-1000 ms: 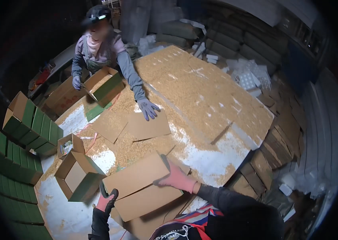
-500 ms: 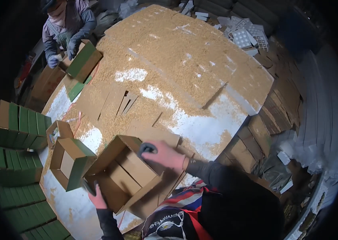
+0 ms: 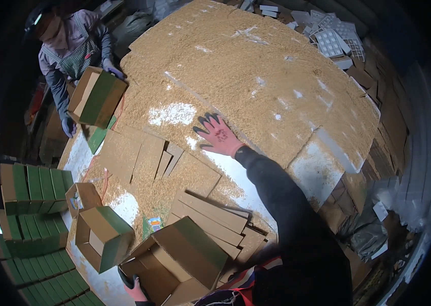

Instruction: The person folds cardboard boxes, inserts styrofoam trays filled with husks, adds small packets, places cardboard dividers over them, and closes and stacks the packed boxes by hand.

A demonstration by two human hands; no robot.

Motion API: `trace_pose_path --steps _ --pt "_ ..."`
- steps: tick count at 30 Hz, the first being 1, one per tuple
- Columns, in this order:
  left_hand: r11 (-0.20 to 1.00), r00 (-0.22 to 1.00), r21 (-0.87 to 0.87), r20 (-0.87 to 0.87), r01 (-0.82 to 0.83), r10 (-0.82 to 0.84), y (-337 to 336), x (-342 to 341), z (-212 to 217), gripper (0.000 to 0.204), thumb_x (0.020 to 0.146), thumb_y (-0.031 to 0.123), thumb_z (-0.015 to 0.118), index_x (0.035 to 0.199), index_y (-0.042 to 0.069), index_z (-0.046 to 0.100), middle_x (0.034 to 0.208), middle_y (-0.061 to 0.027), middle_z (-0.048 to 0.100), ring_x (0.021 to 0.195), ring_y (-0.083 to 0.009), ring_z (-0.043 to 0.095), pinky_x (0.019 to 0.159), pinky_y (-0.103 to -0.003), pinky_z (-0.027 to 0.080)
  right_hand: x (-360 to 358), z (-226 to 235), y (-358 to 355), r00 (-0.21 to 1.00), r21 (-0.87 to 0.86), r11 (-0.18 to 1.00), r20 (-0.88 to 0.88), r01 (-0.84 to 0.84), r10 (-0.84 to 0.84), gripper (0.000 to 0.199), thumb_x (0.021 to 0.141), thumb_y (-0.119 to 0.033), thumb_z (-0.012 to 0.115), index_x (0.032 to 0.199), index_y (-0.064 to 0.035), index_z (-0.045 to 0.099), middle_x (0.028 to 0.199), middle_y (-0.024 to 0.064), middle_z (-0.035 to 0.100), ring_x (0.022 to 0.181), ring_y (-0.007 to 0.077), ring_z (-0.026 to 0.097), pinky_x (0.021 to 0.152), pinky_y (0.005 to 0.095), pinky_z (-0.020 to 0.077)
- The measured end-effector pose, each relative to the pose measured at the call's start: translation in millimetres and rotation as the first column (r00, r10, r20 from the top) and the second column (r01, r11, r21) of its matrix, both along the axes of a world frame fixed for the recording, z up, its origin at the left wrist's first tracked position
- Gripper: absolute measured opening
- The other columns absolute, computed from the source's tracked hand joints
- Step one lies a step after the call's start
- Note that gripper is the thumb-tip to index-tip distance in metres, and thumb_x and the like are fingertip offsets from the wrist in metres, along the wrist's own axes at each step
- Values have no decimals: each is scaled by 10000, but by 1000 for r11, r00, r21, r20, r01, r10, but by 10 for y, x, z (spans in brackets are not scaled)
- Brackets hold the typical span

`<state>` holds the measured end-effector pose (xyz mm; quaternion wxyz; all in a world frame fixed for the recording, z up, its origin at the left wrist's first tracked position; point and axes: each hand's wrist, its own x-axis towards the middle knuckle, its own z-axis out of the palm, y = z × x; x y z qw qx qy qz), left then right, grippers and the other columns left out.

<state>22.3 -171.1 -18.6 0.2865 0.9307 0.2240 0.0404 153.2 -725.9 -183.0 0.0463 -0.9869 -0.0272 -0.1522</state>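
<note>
- At 8 o'clock, stacks of green cartons (image 3: 42,234) stand in rows; these look like the finished share
- At 10, a co-worker (image 3: 75,43) has hands at another carton (image 3: 98,97), open and tilted, so that one seems unfinished
- Between 8 and 9, a small box (image 3: 90,195) with bits inside; just beside it toward 7, an open carton (image 3: 116,237), seemingly waiting
- At 7, the left hand (image 3: 135,291), its fingers grasping the left edge of the held carton (image 3: 187,255)
- That carton sits between 6 and 7, tilted, mouth open; no filling shows, so the work on it looks barely begun
- At 6, closer in, flat sheets (image 3: 210,217) overlap, apparently unused
- Near the centre, the right hand (image 3: 219,136), fingers spread and grasping nothing, at the granules (image 3: 215,56); I cannot tell whether it touches
- Toward 4, a bare patch of tabletop (image 3: 317,166); plenty of granules remain toward 12
</note>
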Motion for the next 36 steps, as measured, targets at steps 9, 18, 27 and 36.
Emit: trace_pose_path --steps 9,18,27,36 --pt "991 994 -134 -107 1 -16 -183 24 131 582 759 115 674 1262 -15 412 1220 -150 496 1087 -259 480 949 -363 385 14 559 -127 929 6 994 -355 -107 102 221 810 -250 568 933 -67 589 990 129 526 976 258 525 786 387 432" --pt "944 990 -325 -105 59 -99 -144 72 35 627 822 162 619 1359 50 316 1322 -130 414 1150 -262 430 968 -383 373 -1975 425 -637 281 386 204 -154 900 -947 713 859 -473 508 1345 14 319 1317 244 366 1241 390 314 1043 482 232" --pt "939 986 -304 100 161 -136 -7 124 -150 463 737 -28 630 1177 -83 495 1114 -166 584 985 -228 557 892 -313 428 -1735 514 -434 330 952 -243 -294 188 -897 739 884 -233 557 1413 33 115 1443 202 241 1313 297 273 1072 336 226" --pt "869 925 -325 203 374 -322 -53 180 -208 536 753 13 610 1262 -43 454 1191 -176 570 1085 -233 550 938 -314 396 -2197 1959 716 973 984 -92 137 -156 -186 445 816 -77 606 1233 -7 466 1140 122 569 1021 247 581 877 330 474"
